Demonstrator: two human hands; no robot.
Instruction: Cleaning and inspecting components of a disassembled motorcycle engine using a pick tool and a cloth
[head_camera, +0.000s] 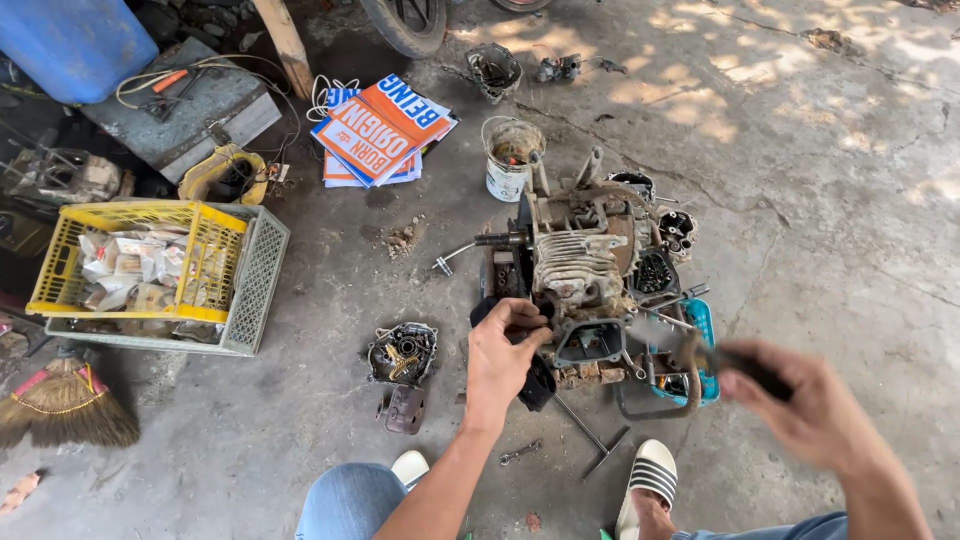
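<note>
A dirty small engine block (585, 262) with cooling fins lies on the concrete floor in front of me. My left hand (503, 352) presses its fingers against the engine's near left edge, next to a black rag (538, 385). Blurred by motion at the right, my right hand (805, 405) grips a dark-handled tool (740, 362) whose rusty end (688, 352) points toward the engine. Beside the engine stands a small blue tray (703, 322) of parts.
A gear cover part (403, 353) and a brown part (403, 408) lie left of my hand. A T-handle wrench (592, 438) and a spanner (521, 453) rest near my white sandals. A paint bucket (512, 158), stacked orange-and-blue printed sheets (382, 130), a yellow crate (140, 258) and a broom (62, 405) surround the spot.
</note>
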